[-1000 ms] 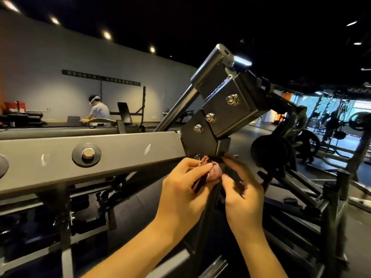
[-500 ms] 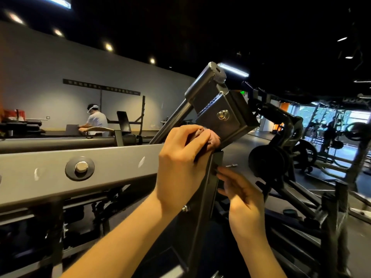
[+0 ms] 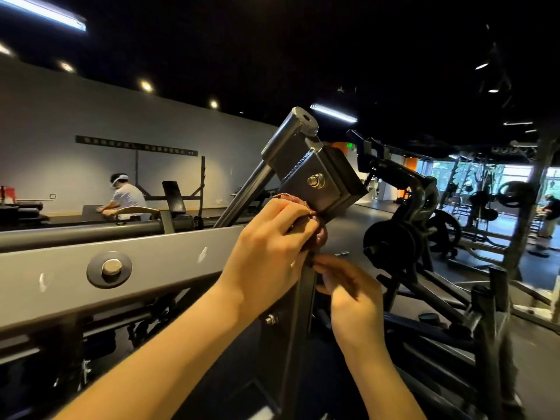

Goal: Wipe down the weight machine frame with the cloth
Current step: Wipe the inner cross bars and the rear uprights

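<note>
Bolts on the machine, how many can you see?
3: the bracket bolt above the left hand, the beam bolt at left, and a small bolt under that wrist. The hand may hide more.

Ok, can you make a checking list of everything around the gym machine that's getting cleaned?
Surface: grey frame beam, paint chipped in spots.
Job's things: pinkish cloth bunched against the frame, just below the bolted bracket.
Clutter: small metal bit on the floor, too small to identify.
Hands: left hand grips the cloth; right hand has its fingers curled at the upright post, hold unclear.
Cables: nothing seen.
Surroundings: another person seated in the background; weight plates to the right.
</note>
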`<move>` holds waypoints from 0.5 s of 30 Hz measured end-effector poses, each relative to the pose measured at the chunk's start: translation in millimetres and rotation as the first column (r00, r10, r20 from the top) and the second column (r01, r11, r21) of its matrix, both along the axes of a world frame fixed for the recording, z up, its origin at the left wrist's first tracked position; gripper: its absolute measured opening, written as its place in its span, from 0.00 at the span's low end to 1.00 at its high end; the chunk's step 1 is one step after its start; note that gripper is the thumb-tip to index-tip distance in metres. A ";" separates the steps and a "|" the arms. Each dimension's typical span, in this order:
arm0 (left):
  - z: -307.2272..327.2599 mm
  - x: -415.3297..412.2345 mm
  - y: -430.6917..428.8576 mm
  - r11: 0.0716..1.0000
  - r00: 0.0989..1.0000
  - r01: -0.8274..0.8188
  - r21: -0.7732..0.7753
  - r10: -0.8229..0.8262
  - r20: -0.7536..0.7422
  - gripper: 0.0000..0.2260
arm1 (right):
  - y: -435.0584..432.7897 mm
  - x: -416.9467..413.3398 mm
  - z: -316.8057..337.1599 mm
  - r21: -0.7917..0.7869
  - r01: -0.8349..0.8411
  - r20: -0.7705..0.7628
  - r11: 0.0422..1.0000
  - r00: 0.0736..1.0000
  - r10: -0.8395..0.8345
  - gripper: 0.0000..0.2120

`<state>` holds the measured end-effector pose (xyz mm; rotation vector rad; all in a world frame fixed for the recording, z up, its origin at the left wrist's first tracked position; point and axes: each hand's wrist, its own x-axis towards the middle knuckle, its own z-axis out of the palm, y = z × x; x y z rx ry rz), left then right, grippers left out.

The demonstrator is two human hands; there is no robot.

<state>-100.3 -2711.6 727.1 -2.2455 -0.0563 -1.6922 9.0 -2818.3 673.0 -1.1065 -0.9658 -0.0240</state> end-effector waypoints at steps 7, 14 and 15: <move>-25.6 -61.6 -2.0 0.983 0.999 0.041 -0.181 -0.044 -0.009 0.15 | -19.7 -49.9 17.1 -0.054 -0.192 -0.023 0.980 0.981 0.191 0.15; -51.0 -103.4 4.3 0.931 0.989 -0.019 -0.363 -0.035 -0.141 0.26 | 4.4 -91.1 12.6 -0.137 -0.320 -0.113 0.937 0.945 0.306 0.10; -49.9 -112.6 2.9 0.918 0.981 -0.016 -0.397 -0.062 -0.183 0.29 | 6.3 -91.4 12.9 -0.148 -0.328 -0.112 0.933 0.943 0.314 0.11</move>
